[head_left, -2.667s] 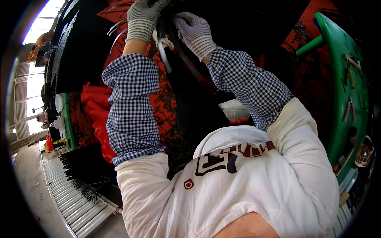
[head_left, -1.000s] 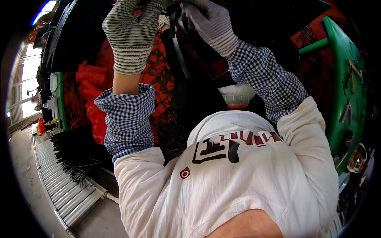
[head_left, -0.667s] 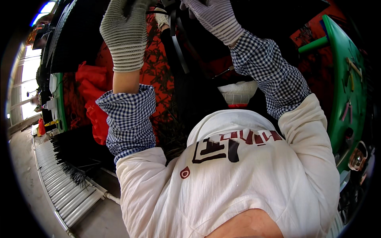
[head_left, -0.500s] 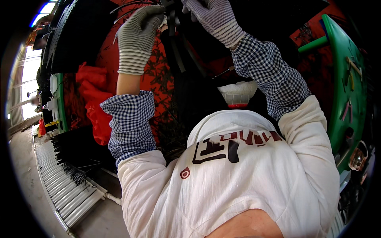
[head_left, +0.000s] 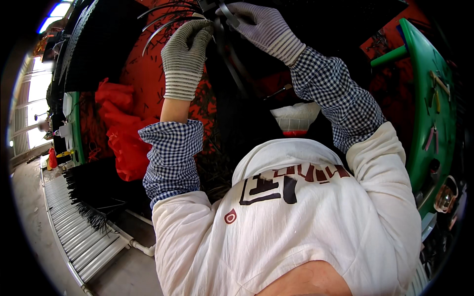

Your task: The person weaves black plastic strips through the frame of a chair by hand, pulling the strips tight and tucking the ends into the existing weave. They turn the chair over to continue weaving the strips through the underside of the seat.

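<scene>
My left hand, in a striped knit glove, is at the upper middle with its thumb and fingers pinched together at a flat black strip. Several such black strips curve out to the left from a dark woven piece at the top edge. My right hand, gloved alike, is closed around a flat grey-black strip that bends beside the woven piece. More dark strips hang down between the hands. The woven piece is cut off by the picture's upper edge.
Red cloth lies left of my left arm, near a red surface strewn with black scraps. A green table with pliers stands at the right. A white-grey padded object sits before me. A roller conveyor runs at the lower left.
My left hand has moved right and slightly down, uncovering the strips at its left. My right hand has shifted slightly, and its strip now shows bent at the fingers.
</scene>
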Demonstrator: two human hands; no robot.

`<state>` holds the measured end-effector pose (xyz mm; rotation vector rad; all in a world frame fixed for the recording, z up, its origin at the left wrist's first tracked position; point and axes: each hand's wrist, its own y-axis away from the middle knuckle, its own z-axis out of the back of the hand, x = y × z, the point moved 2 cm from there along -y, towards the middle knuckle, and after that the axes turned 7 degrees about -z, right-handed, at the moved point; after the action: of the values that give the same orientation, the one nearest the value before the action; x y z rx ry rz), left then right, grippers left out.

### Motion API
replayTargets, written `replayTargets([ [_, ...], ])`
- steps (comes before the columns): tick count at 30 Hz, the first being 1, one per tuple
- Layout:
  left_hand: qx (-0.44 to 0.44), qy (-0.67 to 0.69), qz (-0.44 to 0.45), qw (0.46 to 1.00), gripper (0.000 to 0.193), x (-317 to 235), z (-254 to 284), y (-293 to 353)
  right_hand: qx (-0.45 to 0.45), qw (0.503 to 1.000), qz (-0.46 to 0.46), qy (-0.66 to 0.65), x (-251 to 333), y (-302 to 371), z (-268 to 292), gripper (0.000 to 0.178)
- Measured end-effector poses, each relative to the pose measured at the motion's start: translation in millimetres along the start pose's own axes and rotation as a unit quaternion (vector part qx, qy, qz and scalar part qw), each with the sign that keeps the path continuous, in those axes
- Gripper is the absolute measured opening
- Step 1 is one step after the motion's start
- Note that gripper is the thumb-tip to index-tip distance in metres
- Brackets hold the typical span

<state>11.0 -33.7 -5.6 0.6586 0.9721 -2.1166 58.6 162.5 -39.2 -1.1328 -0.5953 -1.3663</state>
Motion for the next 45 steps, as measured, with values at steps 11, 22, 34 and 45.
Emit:
replayTargets([
  [11,-0.021,-0.289,-0.175,0.941,0.029,5.4,4.1,-37.4,0.001,0.973,-0.166,-0.164,-28.4,2.7,-7.4,0.023],
  [22,0.002,-0.066,-0.052,0.996,0.009,-5.4,-12.3,-83.8,0.012,0.971,-0.188,-0.147,-47.5,22.0,-11.7,0.028],
  [34,0.056,-0.027,0.037,0.997,0.014,23.0,-12.0,-102.8,0.002,0.981,-0.139,-0.138,-45.3,28.0,-15.4,0.026],
  [45,0.056,0.0,0.121,0.991,0.019,8.1,-11.1,-105.3,-0.072,0.993,0.024,-0.085,-24.1,25.3,-12.6,0.029],
])
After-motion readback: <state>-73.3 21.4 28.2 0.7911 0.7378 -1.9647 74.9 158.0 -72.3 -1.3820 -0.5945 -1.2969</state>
